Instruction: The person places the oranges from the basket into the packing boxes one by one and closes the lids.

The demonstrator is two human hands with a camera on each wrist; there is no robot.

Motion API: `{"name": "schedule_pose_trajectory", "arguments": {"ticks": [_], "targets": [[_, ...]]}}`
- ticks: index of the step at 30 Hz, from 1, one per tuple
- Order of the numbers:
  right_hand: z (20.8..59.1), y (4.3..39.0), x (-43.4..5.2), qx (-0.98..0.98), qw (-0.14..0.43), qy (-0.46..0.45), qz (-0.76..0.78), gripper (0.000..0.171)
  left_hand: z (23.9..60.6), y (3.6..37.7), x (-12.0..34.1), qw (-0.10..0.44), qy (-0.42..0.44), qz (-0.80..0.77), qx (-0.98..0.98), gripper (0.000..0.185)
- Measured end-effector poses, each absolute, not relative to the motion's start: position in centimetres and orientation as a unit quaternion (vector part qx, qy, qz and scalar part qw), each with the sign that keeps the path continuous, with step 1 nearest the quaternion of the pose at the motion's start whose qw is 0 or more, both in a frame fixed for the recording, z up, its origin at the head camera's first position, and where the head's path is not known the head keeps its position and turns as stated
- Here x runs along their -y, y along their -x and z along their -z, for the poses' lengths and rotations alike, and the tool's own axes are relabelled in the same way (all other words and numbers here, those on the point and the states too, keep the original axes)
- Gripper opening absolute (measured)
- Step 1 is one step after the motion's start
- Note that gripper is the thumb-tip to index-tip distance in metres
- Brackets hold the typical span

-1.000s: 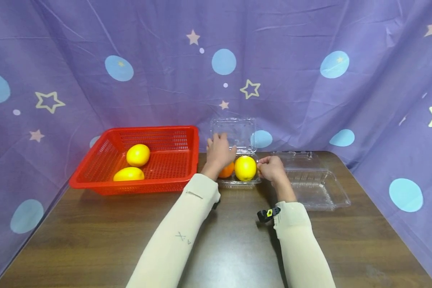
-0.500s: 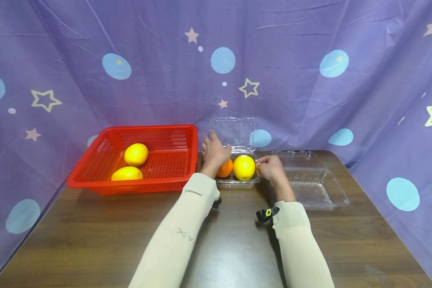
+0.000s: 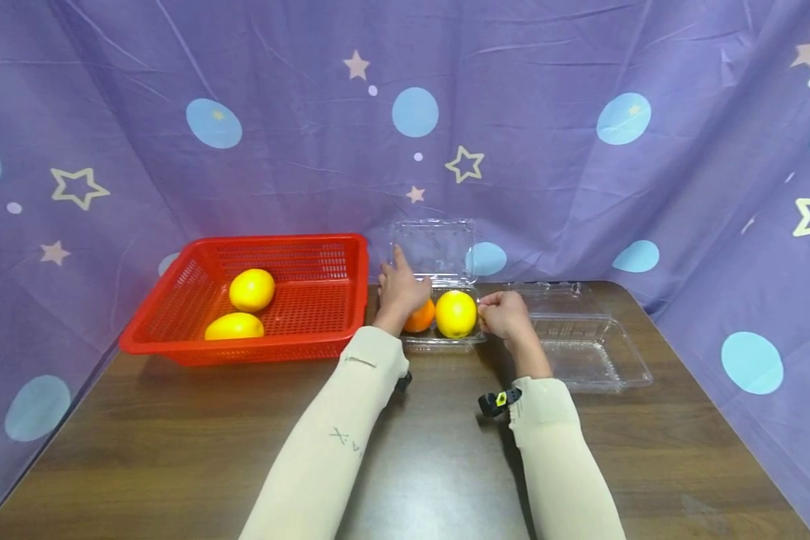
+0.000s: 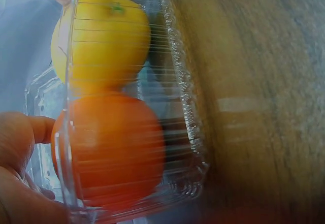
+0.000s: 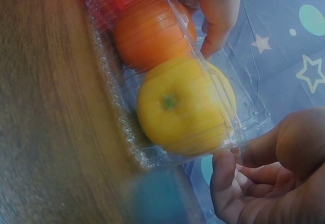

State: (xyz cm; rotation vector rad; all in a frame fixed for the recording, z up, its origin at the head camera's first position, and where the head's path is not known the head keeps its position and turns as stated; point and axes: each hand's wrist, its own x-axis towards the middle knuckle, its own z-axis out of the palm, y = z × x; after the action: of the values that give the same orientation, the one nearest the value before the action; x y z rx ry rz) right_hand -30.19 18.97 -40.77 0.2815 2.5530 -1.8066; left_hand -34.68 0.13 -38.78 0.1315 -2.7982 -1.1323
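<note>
A clear plastic clamshell box (image 3: 445, 345) stands at the back of the table with its lid (image 3: 435, 251) raised. Inside it an orange fruit (image 4: 111, 153) sits on the left, beside a yellow fruit (image 5: 183, 107) with a green stem spot. My left hand (image 3: 400, 292) is at the box's left end, index finger stretched towards the lid's left edge. Its thumb (image 4: 43, 130) lies at the orange fruit; whether they touch I cannot tell. With thumb and fingertips my right hand (image 3: 506, 313) pinches the box's right rim. The left hand partly covers the orange fruit in the head view.
To the left stands a red perforated basket (image 3: 358, 300) holding a round yellow fruit (image 3: 252, 290) and a longer yellow one (image 3: 235, 326). Another clear clamshell box (image 3: 580, 349) lies opened on the right. Behind the brown table (image 3: 445, 465) hangs a purple curtain (image 3: 547, 187).
My left hand has shifted slightly left, showing more of the orange fruit, and its index finger is straighter. My right hand keeps its pinch on the rim. The head view has turned slightly.
</note>
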Motion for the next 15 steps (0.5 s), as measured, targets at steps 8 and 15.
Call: {"name": "schedule_pose_trajectory", "arguments": {"ticks": [8,15], "targets": [[40.65,30.18,-18.92,-0.812,0.004,-0.089,0.576,0.018,39.16,34.80,-0.25,0.078,-0.032,0.374,0.924,0.090],[40.71,30.28,-19.01,-0.809,0.006,-0.089,0.582,0.018,38.75,34.75,-0.54,0.138,-0.027,0.398,0.906,0.096]]}}
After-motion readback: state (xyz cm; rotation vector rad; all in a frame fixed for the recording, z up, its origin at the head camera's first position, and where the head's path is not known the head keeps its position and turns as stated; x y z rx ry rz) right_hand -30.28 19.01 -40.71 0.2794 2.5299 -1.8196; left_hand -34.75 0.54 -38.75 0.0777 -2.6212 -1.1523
